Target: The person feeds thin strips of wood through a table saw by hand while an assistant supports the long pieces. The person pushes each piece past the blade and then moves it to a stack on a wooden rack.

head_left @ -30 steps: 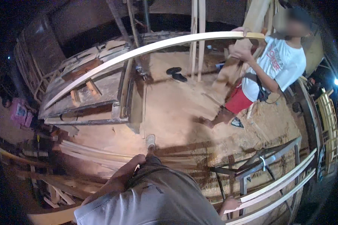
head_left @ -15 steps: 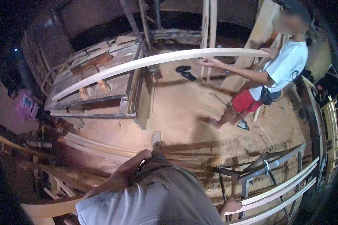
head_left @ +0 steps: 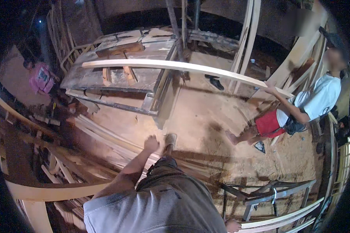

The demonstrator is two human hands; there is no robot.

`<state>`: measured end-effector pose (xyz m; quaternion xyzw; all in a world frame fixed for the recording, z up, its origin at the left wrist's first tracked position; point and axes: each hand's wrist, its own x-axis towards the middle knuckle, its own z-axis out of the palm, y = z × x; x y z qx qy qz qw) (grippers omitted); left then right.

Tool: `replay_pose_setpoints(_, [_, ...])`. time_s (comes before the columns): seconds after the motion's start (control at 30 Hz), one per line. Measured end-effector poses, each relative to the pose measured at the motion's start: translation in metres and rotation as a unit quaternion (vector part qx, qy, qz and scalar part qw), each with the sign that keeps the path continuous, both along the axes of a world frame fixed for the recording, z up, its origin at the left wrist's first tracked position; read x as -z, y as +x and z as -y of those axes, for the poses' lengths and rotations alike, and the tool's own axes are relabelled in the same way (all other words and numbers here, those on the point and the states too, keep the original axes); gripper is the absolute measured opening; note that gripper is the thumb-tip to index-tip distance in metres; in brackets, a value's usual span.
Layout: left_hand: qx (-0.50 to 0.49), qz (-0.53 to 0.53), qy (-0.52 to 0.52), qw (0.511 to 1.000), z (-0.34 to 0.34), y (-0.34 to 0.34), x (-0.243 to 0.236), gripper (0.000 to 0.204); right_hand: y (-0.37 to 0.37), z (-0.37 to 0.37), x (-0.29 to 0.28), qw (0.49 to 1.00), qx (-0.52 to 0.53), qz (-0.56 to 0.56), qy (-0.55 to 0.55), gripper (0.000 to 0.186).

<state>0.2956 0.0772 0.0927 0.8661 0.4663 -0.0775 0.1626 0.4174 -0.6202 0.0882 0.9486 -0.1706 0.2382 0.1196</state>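
My left hand (head_left: 151, 144) is held out beside my thigh and foot, over loose pale strips (head_left: 101, 130) on the floor, empty with fingers loosely apart. Low at the right, my right hand (head_left: 232, 226) grips the end of a pale wooden strip (head_left: 272, 219). Across from me, a co-worker (head_left: 311, 99) in a white shirt and red shorts holds one end of a long pale beam (head_left: 171, 65) with a hand (head_left: 271, 87). The beam's other end lies over a weathered wooden bench (head_left: 136, 83) with short blocks (head_left: 130, 75) on it.
A dark trestle frame (head_left: 268, 196) stands at lower right. Wooden boards and frames (head_left: 58, 190) crowd the lower left. Tall planks (head_left: 245, 46) lean at the back, near dark footwear (head_left: 216, 81) on the floor. Another person (head_left: 41, 77) in pink is at far left.
The co-worker's end of the beam has come lower, and the co-worker's hands have dropped with it. My left hand has moved forward from my thigh. The view has shifted.
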Motion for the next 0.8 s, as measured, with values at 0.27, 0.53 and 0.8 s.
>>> replay_pose_setpoints(0.27, [-0.133,0.134,0.21,0.959,-0.128,0.045,-0.143,0.056,0.014,-0.027,-0.027,1.0,-0.024,0.002,0.009,0.041])
replay_pose_setpoints(0.53, [-0.064,-0.07,0.147,0.985,-0.162,0.084,-0.131,0.041,0.011,-0.03,-0.027,1.0,0.002,0.001,0.02,0.041])
replay_pose_setpoints(0.8, [0.015,-0.162,0.081,0.983,-0.152,0.107,-0.17,0.031,-0.003,-0.04,-0.052,0.998,0.062,-0.002,0.017,0.042])
